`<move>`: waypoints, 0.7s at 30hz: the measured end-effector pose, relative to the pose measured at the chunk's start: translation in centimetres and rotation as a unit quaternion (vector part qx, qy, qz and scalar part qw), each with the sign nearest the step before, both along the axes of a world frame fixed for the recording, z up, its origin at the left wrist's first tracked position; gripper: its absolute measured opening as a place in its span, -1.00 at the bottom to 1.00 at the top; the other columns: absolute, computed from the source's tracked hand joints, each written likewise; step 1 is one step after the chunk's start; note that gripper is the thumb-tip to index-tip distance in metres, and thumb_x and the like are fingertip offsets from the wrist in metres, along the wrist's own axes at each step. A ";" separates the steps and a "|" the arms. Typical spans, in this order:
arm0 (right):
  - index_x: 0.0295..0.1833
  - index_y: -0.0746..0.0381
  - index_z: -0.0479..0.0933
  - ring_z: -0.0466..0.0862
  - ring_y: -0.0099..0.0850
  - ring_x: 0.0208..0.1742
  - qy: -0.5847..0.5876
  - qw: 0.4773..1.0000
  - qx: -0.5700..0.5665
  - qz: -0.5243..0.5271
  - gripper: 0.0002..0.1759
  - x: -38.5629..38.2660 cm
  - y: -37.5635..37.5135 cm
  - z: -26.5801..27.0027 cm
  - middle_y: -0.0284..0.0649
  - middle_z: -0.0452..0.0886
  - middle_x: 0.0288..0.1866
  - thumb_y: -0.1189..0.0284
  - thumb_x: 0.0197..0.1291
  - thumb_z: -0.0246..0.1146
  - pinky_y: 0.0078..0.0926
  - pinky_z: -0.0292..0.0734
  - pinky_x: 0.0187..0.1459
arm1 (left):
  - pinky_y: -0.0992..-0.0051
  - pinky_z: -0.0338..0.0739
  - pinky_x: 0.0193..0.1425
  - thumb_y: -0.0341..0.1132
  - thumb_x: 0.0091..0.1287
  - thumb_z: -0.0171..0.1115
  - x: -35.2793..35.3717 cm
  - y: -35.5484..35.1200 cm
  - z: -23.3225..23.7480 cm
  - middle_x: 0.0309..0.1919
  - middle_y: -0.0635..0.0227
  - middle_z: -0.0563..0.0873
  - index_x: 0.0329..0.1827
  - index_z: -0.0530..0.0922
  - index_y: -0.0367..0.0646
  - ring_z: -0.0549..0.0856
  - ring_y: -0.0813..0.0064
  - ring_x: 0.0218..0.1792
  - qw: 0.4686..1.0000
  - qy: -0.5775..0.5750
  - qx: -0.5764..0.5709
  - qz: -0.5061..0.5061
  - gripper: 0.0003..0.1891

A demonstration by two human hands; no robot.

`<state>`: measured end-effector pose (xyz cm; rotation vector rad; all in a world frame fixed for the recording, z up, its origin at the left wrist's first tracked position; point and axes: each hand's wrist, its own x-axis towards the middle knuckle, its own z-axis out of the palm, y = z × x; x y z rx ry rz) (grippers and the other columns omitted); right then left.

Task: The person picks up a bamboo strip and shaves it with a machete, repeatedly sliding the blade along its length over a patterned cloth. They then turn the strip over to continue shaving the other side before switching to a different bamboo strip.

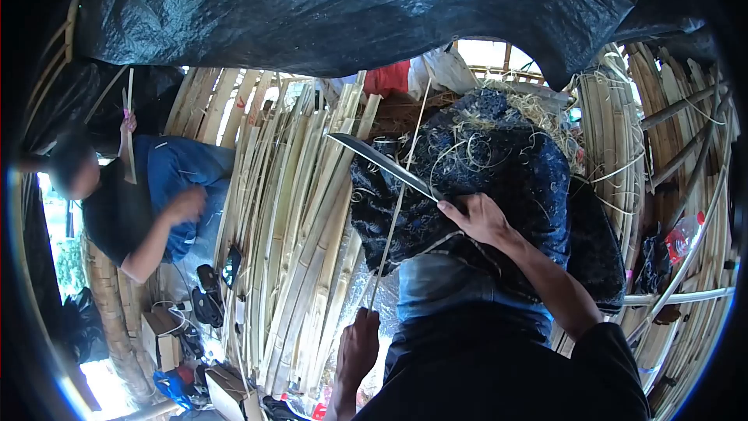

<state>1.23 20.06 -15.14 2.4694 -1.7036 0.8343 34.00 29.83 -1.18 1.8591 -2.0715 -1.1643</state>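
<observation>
My right hand [481, 221] is closed around the handle of a long-bladed knife [382, 162], its blade pointing up and to the left over my lap. Low in the view, my left hand [358, 343] grips the lower end of a thin bamboo strip [399, 203]. The strip runs up past the knife, crossing the blade in this view. A dark patterned cloth [499, 175] lies over my legs, with curly bamboo shavings [475, 152] scattered on it.
Long split bamboo slats [300, 210] line the floor to the left. A co-worker [132, 203] sits beyond them, holding an upright strip. A black tarp [351, 8] hangs overhead. Cardboard boxes [161, 337] stand at lower left; a plastic bottle [684, 235] lies at right.
</observation>
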 end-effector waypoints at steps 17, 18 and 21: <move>-0.32 0.15 0.67 0.51 -0.38 -0.62 0.065 0.981 -0.152 -0.102 -0.45 3.0 1.1 2.9 -0.27 0.44 -0.61 -0.17 0.22 0.31 -0.39 0.45 -0.52 | 0.19 0.53 -0.28 -0.30 0.48 0.22 -9.0 -10.9 -10.1 -0.49 0.08 0.64 -0.01 0.56 -0.29 0.67 0.00 -0.43 0.948 0.194 -0.232 -0.097 -0.79; -0.36 0.13 0.65 0.37 -0.47 -0.63 0.093 0.972 -0.194 -0.090 -0.45 2.7 0.8 2.3 -0.35 0.28 -0.61 -0.19 0.20 0.33 -0.44 0.35 -0.54 | 0.23 0.53 -0.29 -0.26 0.49 0.21 -9.3 -10.7 -7.8 -0.49 0.08 0.63 0.00 0.57 -0.29 0.66 0.08 -0.45 0.981 0.180 -0.072 -0.008 -0.76; -0.39 0.14 0.65 0.38 -0.45 -0.64 0.073 0.987 -0.109 -0.095 -0.43 2.5 1.2 1.4 -0.34 0.29 -0.62 -0.20 0.21 0.31 -0.45 0.35 -0.54 | 0.34 0.45 -0.39 -0.16 0.52 0.18 -7.7 -8.5 -7.5 -0.55 0.22 0.59 -0.08 0.57 -0.29 0.57 0.41 -0.53 0.981 0.154 -0.117 -0.027 -0.70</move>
